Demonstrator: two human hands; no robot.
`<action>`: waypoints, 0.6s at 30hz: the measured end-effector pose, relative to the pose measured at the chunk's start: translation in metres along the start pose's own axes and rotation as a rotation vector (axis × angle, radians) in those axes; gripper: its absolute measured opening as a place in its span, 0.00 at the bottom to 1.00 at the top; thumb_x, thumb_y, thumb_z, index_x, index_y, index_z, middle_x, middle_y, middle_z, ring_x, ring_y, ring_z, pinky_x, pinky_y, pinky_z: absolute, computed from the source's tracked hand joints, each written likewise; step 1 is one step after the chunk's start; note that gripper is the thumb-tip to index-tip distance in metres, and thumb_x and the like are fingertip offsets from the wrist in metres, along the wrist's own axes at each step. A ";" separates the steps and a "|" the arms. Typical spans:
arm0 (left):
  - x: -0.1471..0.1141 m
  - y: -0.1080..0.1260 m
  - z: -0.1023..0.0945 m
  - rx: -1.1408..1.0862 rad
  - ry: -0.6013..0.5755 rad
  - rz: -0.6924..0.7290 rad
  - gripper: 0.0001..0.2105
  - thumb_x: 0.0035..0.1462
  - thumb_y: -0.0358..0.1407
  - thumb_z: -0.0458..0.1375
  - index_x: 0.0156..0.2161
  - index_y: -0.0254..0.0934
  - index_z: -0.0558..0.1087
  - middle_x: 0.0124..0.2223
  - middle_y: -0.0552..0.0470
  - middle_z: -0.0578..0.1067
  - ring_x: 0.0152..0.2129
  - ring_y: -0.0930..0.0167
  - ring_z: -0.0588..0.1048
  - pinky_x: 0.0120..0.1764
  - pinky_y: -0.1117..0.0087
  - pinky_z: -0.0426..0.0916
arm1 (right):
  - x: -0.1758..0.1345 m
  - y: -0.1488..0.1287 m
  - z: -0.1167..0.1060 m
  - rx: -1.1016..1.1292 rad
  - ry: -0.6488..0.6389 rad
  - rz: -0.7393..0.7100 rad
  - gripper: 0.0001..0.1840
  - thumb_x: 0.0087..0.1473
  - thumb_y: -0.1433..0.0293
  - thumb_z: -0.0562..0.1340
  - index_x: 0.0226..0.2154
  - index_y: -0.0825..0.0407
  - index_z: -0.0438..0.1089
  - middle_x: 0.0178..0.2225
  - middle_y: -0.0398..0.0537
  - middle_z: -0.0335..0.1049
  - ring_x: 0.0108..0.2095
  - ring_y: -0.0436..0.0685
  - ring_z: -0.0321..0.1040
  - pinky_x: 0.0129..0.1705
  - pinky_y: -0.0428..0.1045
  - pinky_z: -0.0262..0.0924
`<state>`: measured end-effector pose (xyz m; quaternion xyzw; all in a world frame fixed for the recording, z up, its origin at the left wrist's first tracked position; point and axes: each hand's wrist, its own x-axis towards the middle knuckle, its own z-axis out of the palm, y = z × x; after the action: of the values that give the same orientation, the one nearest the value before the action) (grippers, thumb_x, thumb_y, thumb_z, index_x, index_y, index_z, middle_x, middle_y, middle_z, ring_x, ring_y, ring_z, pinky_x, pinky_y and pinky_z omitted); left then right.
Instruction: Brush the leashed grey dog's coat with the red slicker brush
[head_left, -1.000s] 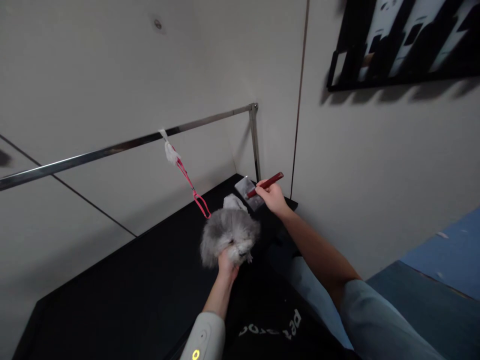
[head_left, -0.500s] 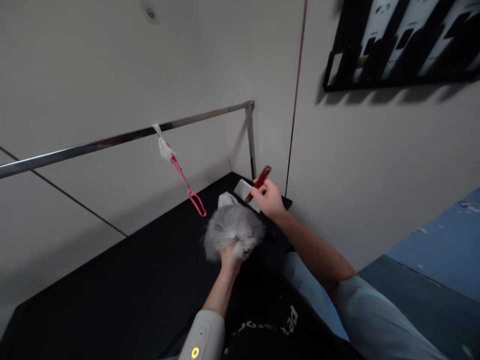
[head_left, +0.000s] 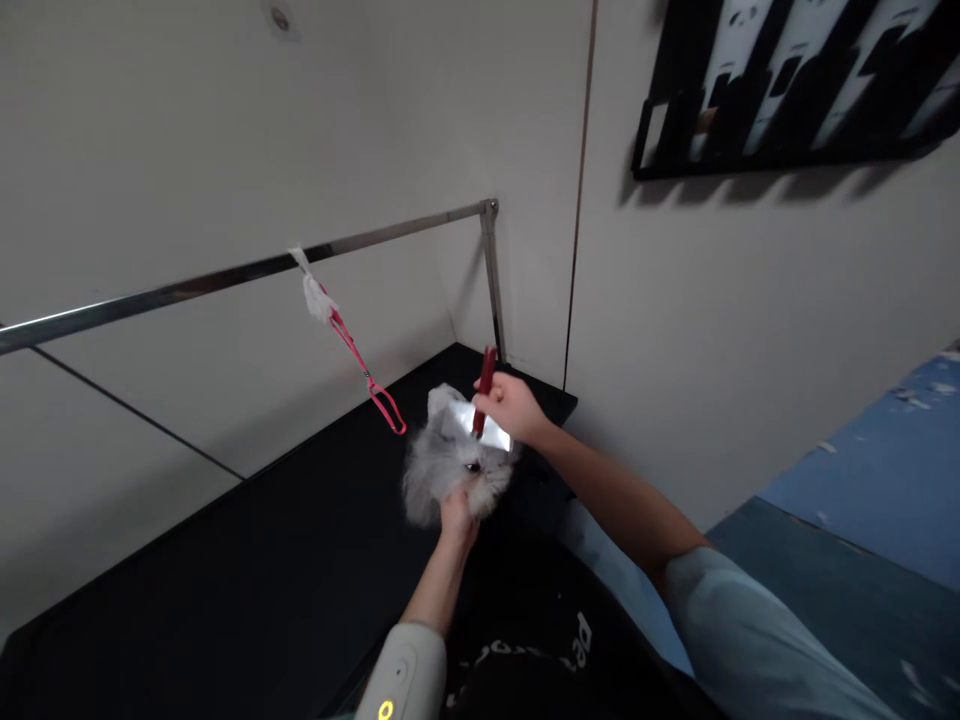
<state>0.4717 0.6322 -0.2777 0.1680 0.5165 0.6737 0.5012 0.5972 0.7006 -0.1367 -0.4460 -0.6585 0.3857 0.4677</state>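
A small, fluffy grey-and-white dog point(head_left: 431, 470) is on the black table; one dark eye shows, and much of its body is hidden. My left hand point(head_left: 459, 510) is closed around the fur under its muzzle, with the fingers partly buried. My right hand point(head_left: 514, 405) grips the red handle of a slicker brush point(head_left: 485, 385), held nearly upright. The brush's shiny rectangular head lies over the top of the dog's head, above the eye. Whether its pins press into the coat cannot be made out.
A metal bar point(head_left: 225, 280) crosses above the black table point(head_left: 225, 570), joined to a post at the corner. From it hangs a pink loop point(head_left: 386, 408). A black rack point(head_left: 795, 150) is on the right wall. Blue flooring point(head_left: 877, 500) lies at right.
My right hand has moved left and slightly down, bringing the brush from beside the dog onto its head. The dog's face has turned upward, showing an eye. My left hand keeps its hold.
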 end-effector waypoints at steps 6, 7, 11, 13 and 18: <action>-0.005 0.007 0.002 -0.070 -0.131 0.084 0.17 0.50 0.34 0.67 0.47 0.37 0.77 0.48 0.45 0.80 0.46 0.60 0.80 0.53 0.57 0.73 | 0.006 0.000 0.005 -0.044 -0.139 -0.025 0.07 0.49 0.71 0.66 0.35 0.54 0.73 0.18 0.34 0.62 0.20 0.48 0.59 0.26 0.45 0.52; -0.005 0.007 0.001 -0.077 -0.129 0.088 0.17 0.50 0.35 0.67 0.47 0.37 0.76 0.48 0.45 0.80 0.47 0.60 0.80 0.53 0.57 0.73 | 0.008 0.000 0.005 -0.051 -0.109 -0.013 0.07 0.50 0.71 0.66 0.35 0.54 0.73 0.18 0.34 0.62 0.20 0.48 0.59 0.26 0.45 0.52; -0.001 0.008 -0.003 -0.088 -0.016 -0.007 0.12 0.47 0.32 0.67 0.39 0.37 0.76 0.41 0.47 0.81 0.44 0.61 0.81 0.50 0.61 0.75 | 0.010 0.001 -0.001 0.004 0.134 -0.019 0.09 0.51 0.70 0.64 0.38 0.53 0.72 0.19 0.35 0.63 0.22 0.49 0.61 0.28 0.45 0.55; 0.003 0.013 -0.005 -0.136 -0.049 -0.080 0.08 0.47 0.31 0.65 0.36 0.36 0.76 0.37 0.47 0.81 0.40 0.61 0.81 0.45 0.64 0.76 | 0.007 0.003 -0.003 0.096 -0.059 0.027 0.09 0.48 0.70 0.65 0.35 0.52 0.72 0.19 0.35 0.63 0.21 0.49 0.60 0.26 0.45 0.54; 0.007 0.032 0.002 -0.210 -0.171 -0.214 0.06 0.44 0.26 0.62 0.32 0.32 0.75 0.28 0.48 0.79 0.24 0.68 0.78 0.32 0.68 0.77 | -0.004 0.014 -0.007 0.150 0.183 0.036 0.11 0.49 0.67 0.63 0.37 0.52 0.72 0.17 0.32 0.58 0.19 0.48 0.55 0.24 0.45 0.51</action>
<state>0.4535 0.6405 -0.2515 0.1155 0.4134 0.6500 0.6270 0.6078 0.7016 -0.1489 -0.4547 -0.5742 0.3997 0.5512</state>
